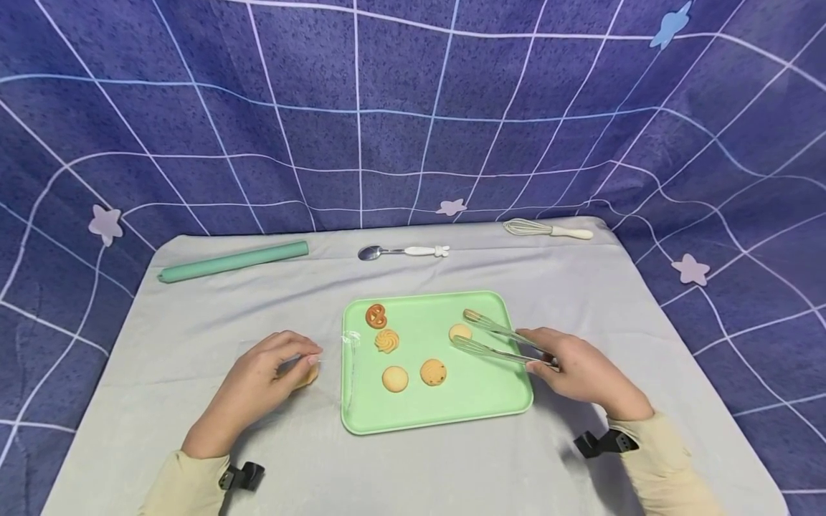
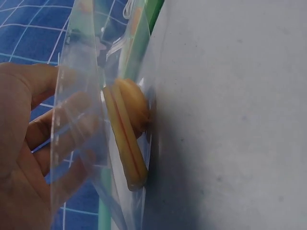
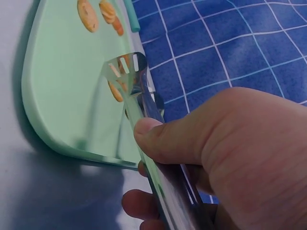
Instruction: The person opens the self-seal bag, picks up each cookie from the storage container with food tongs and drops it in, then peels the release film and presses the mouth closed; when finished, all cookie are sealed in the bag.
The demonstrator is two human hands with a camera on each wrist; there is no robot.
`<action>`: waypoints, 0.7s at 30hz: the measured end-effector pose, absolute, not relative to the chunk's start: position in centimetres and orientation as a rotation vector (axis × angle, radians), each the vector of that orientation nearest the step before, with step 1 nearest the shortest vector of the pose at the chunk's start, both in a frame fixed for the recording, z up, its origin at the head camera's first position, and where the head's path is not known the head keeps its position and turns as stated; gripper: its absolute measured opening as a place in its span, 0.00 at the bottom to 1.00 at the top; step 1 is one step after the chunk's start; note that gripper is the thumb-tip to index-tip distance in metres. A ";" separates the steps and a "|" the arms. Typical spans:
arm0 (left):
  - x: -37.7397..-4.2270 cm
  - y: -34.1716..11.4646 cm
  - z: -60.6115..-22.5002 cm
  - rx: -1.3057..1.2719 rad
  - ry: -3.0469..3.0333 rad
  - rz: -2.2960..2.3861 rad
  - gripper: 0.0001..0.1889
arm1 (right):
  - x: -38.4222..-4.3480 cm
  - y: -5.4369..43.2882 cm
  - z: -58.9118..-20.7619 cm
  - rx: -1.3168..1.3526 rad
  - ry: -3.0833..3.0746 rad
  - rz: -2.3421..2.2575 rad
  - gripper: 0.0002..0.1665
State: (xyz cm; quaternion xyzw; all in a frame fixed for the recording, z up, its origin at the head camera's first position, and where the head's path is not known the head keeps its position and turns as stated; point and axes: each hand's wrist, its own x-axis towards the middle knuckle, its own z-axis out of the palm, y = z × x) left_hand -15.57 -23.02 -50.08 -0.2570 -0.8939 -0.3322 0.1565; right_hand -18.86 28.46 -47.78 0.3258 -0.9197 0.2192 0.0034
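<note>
My left hand (image 1: pixel 271 373) holds a clear plastic bag (image 2: pixel 79 43) near its opening, left of the tray. Inside the bag are a sandwich cookie (image 2: pixel 125 139) and a rounded cookie (image 2: pixel 134 103); in the head view the hand mostly hides them. My right hand (image 1: pixel 581 369) grips metal tongs (image 1: pixel 505 332) over the right side of a green tray (image 1: pixel 452 416). The tongs' arms stand apart on either side of a round cookie (image 1: pixel 460 332). Also on the tray are a pretzel (image 1: pixel 376 316), a swirl cookie (image 1: pixel 387 341), a plain round cookie (image 1: pixel 395 378) and a speckled cookie (image 1: pixel 433 372).
Along the table's back lie a green rolling pin (image 1: pixel 235 262), a spoon (image 1: pixel 403 251) with a white handle, and a whisk (image 1: pixel 548 229). A blue gridded cloth (image 1: pixel 400 107) hangs behind the table. The bag's glinting edge overlaps the tray's left rim.
</note>
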 end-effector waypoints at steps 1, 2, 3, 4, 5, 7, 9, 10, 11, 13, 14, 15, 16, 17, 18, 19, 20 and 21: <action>-15.6 -23.0 -50.1 -0.734 -2.560 -0.949 0.09 | -18.9 28.4 -47.8 1.026 -2.883 0.691 0.32; -15.6 -23.0 -50.1 -0.734 -2.561 -0.947 0.09 | -18.8 28.3 -47.8 1.030 -2.880 0.692 0.31; -15.6 -23.0 -50.0 -0.733 -2.562 -0.945 0.09 | -18.8 28.3 -47.9 1.033 -2.878 0.690 0.31; -15.7 -23.0 -50.0 -0.734 -2.561 -0.945 0.09 | -18.8 28.3 -47.9 1.034 -2.877 0.691 0.31; -15.7 -23.0 -50.0 -0.732 -2.561 -0.943 0.09 | -18.8 28.2 -47.9 1.036 -2.873 0.685 0.30; -15.7 -23.0 -50.1 -0.732 -2.559 -0.942 0.10 | -18.7 28.2 -47.9 1.033 -2.870 0.667 0.30; -15.7 -23.0 -50.1 -0.732 -2.558 -0.941 0.10 | -18.7 28.3 -47.9 1.031 -2.866 0.653 0.30; -15.7 -23.0 -50.1 -0.731 -2.557 -0.943 0.10 | -18.7 28.3 -47.9 1.030 -2.865 0.649 0.30; -15.7 -23.0 -50.1 -0.729 -2.557 -0.942 0.10 | -18.7 28.3 -47.9 1.031 -2.863 0.644 0.30; -15.6 -23.0 -50.0 -0.728 -2.556 -0.944 0.09 | -18.7 28.2 -47.9 1.031 -2.866 0.651 0.29; -15.6 -23.0 -50.0 -0.727 -2.558 -0.944 0.09 | -18.6 28.2 -47.9 1.031 -2.867 0.654 0.29; -15.6 -23.0 -50.0 -0.725 -2.560 -0.943 0.09 | -18.6 28.2 -47.9 1.032 -2.868 0.659 0.29; -15.6 -23.0 -50.0 -0.723 -2.562 -0.942 0.09 | -18.6 28.2 -47.9 1.032 -2.870 0.664 0.29; -15.6 -23.0 -50.0 -0.721 -2.565 -0.942 0.08 | -18.6 28.2 -47.9 1.032 -2.870 0.669 0.29; -15.6 -23.0 -50.0 -0.720 -2.567 -0.943 0.08 | -18.6 28.2 -47.9 1.031 -2.871 0.672 0.29; -15.6 -23.0 -50.0 -0.718 -2.569 -0.942 0.08 | -18.6 28.1 -47.9 1.032 -2.871 0.674 0.29; -15.6 -23.0 -50.0 -0.716 -2.571 -0.940 0.08 | -18.7 28.1 -47.9 1.034 -2.868 0.675 0.29; -15.6 -23.0 -50.0 -0.716 -2.571 -0.939 0.08 | -18.7 28.0 -47.9 1.034 -2.867 0.680 0.29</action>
